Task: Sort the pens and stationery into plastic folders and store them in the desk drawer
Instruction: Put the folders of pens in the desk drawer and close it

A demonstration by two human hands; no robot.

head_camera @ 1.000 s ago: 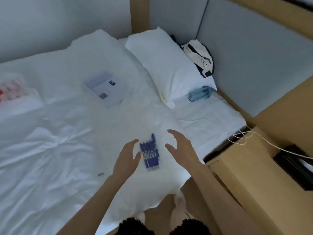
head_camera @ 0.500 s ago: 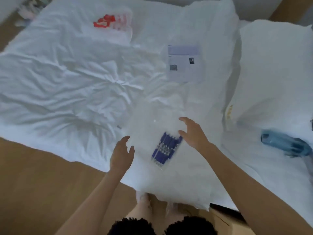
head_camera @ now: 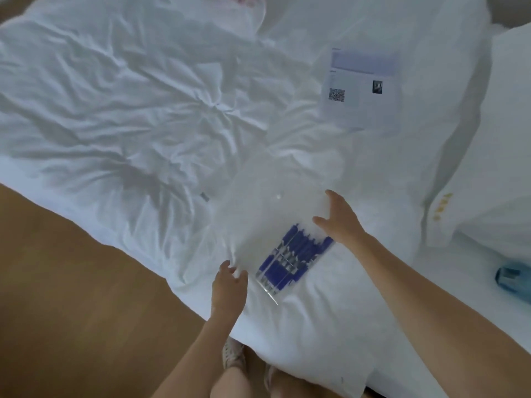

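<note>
Blue pens (head_camera: 293, 259), a bundle lying side by side inside a translucent plastic folder (head_camera: 270, 214) on the white bed sheet (head_camera: 129, 116); bundle's long axis runs diagonally, tip end toward the person and leftward, cap end away and rightward.

Right hand (head_camera: 340, 219): fingers spread and fairly straight, palm down, holding nothing; it sits over the folder's right side, at the far cap end of the bundle; pens lie just below-left of its palm, running away from it toward the left hand; whether the fingertips press the plastic or hover, cannot tell.

Left hand (head_camera: 230, 285): fingers loosely curled, wide, holding nothing; at the folder's near-left edge, just beside the tip end of the bundle; pens lie immediately to its right; contact with the folder edge not clear.

So the bundle lies between the two hands, one hand at each end of the long axis; both near, right hand marginally closer, overlapping the caps.

Judgement: next move likely a two-handed pickup or closing of the folder; it turns on gripping opposite edges so the pens do not slide out along their axis toward the near, lower corner.

Beyond the right hand, well apart: printed sheet (head_camera: 362, 81) with a code square; pillow (head_camera: 494, 139) to its right; blue bottle (head_camera: 514, 278) far right.
</note>
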